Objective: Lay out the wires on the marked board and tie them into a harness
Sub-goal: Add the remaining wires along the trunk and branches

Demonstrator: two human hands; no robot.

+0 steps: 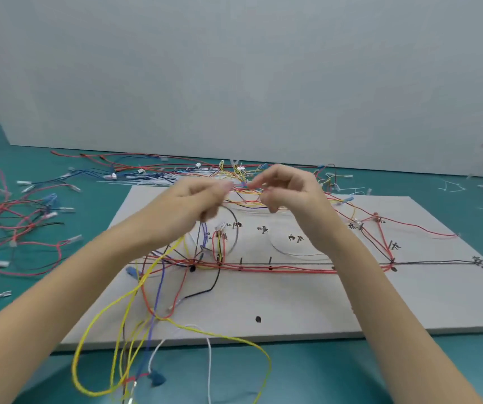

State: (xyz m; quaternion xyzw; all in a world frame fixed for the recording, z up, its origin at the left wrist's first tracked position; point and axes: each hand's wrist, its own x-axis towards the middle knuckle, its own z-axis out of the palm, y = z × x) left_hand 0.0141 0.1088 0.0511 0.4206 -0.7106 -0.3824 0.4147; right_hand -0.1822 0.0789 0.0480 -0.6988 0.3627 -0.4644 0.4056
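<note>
Pinched fingertips met above the board's far edge, the left hand [202, 196] and right hand [287, 188] each closed on thin wires [249, 196] drawn between them; blur hid exactly which strands each one gripped. At far left, a loose heap of red and black spares [15, 223] lay on the green table [409, 374], unsorted. Off the board's near left corner, yellow loops [103, 316] with blue and white leads spilled over the edge toward the person, not yet routed. On the board [307, 301] itself, a red bundle [292, 268] ran along the marked black line between the dots, with branches rising toward handwritten labels at left and right. At the far right end, a black lead [438, 261] reached a marked terminal. Cut tie scraps [453, 188] littered the table beyond. By the look of it, the main trunk was laid but the job stood perhaps halfway, with several wires to place and most tying ahead.
</note>
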